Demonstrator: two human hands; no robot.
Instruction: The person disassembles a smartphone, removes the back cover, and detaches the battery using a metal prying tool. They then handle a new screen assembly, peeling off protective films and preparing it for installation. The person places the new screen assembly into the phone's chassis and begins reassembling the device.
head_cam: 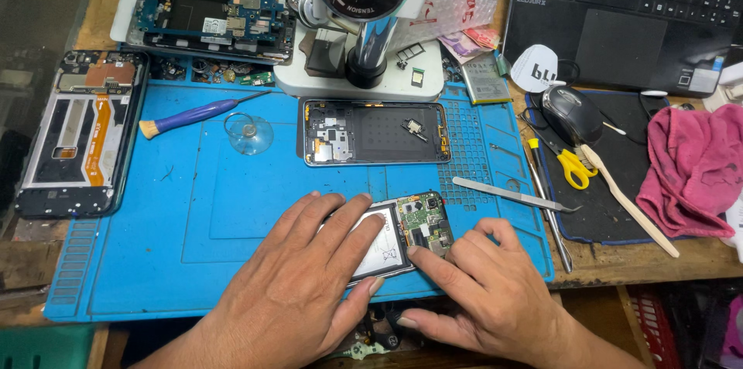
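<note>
An opened phone (410, 230) with a white battery and a green circuit board lies on the blue work mat (193, 222) near its front edge. My left hand (302, 284) lies flat over its left part, fingers spread across the battery, pinning it down. My right hand (484, 292) rests to the right, with its forefinger pressing the phone's lower edge beside the circuit board. A dark phone back frame (375, 132) lies just beyond, under the microscope.
Metal tweezers (515, 195), a blue-handled screwdriver (197, 114) and a clear suction cup (249, 134) lie on the mat. Another open phone (77, 133) sits at the left. A microscope base (364, 67), laptop (627, 13), mouse (571, 112), yellow scissors (573, 166) and pink cloth (696, 168) stand around.
</note>
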